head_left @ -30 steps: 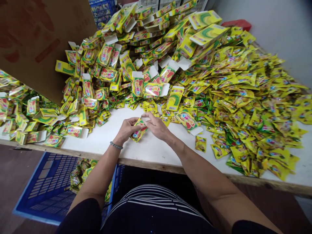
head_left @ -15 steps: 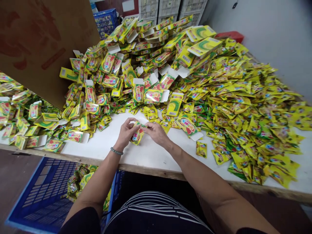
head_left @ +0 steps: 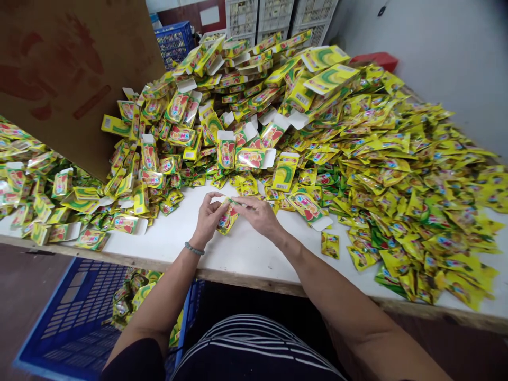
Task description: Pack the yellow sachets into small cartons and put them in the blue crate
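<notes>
A small yellow-and-green candy box (head_left: 227, 218) is tilted just above the white tabletop, its printed face with red fruit turned up. My left hand (head_left: 209, 217), with a beaded bracelet at the wrist, pinches the box along its left side. At its upper right end, my right hand (head_left: 257, 214) has its thumb and straightened fingers pressed together on the box, hiding that end. Beyond my hands lies a heap of similar boxes (head_left: 249, 157), several with white flaps standing out. To the right spreads a large pile of yellow candy sachets (head_left: 381, 174).
A big brown carton (head_left: 79, 69) leans in at the left. Below the table edge stands a blue crate (head_left: 75, 317) with wrapped packets inside. Near my right forearm lie a flap-out box (head_left: 307, 206) and a single sachet (head_left: 330, 245). White crates (head_left: 273, 16) are stacked behind.
My right hand's fingers have straightened from a pinch and now lie across the upper end of the box. My left hand keeps its hold. The whole view has shifted slightly.
</notes>
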The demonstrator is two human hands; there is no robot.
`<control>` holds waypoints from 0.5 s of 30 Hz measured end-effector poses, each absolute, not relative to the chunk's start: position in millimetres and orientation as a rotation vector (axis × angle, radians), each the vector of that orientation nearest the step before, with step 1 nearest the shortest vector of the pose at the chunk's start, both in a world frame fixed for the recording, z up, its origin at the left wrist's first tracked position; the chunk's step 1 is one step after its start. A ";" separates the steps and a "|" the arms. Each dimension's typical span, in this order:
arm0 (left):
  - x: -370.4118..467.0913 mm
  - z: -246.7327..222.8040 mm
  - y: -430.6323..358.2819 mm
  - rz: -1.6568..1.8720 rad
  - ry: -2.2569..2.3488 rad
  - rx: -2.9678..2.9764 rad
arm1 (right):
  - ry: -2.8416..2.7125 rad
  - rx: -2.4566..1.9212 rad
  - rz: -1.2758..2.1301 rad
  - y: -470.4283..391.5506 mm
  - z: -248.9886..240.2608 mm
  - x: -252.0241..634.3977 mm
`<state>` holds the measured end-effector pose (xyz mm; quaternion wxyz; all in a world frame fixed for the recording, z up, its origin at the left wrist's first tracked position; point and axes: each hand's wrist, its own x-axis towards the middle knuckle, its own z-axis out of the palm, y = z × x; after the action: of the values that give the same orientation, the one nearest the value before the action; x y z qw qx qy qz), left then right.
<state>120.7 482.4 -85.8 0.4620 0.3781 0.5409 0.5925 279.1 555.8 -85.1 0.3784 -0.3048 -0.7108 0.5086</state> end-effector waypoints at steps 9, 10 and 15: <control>123.2 -87.0 484.1 1.425 1.321 0.946 | -1.307 -0.877 1.759 563.2 -98.5 275.3; 123.1 -87.4 484.1 1.414 1.320 0.948 | -1.251 -0.902 1.789 564.3 -99.9 276.1; 120.7 -89.4 482.6 1.419 1.328 0.970 | -1.408 -0.869 1.769 565.9 -99.3 283.0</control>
<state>120.7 482.6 -89.4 0.4658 0.3952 0.5410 0.5781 283.0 565.9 -99.3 0.3522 -0.3357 -0.5441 0.6835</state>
